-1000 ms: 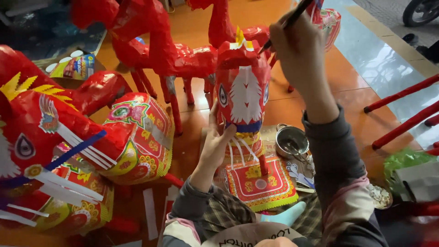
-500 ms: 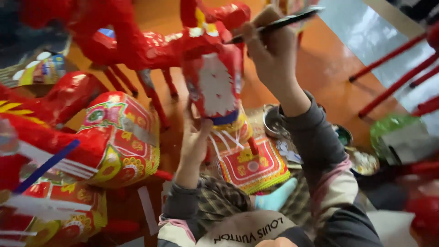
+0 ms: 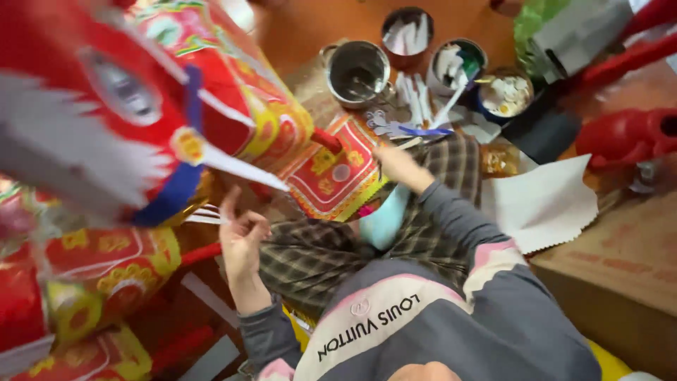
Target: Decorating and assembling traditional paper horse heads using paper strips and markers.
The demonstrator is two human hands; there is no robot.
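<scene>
so the paper horse figure (image 3: 141, 120) is bright red with yellow floral trim, blue and white strips. the decorated panel (image 3: 331, 169) is red with yellow border, the trousers (image 3: 317, 254) brown-green plaid, the sleeves (image 3: 486, 247) grey with pink.

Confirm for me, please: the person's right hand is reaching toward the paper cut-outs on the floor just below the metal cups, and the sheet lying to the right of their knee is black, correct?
Not quite. In the head view the sheet beside the knee is white, not black. The rest holds: the right hand reaches toward the paper cut-outs below the metal cups.
</scene>
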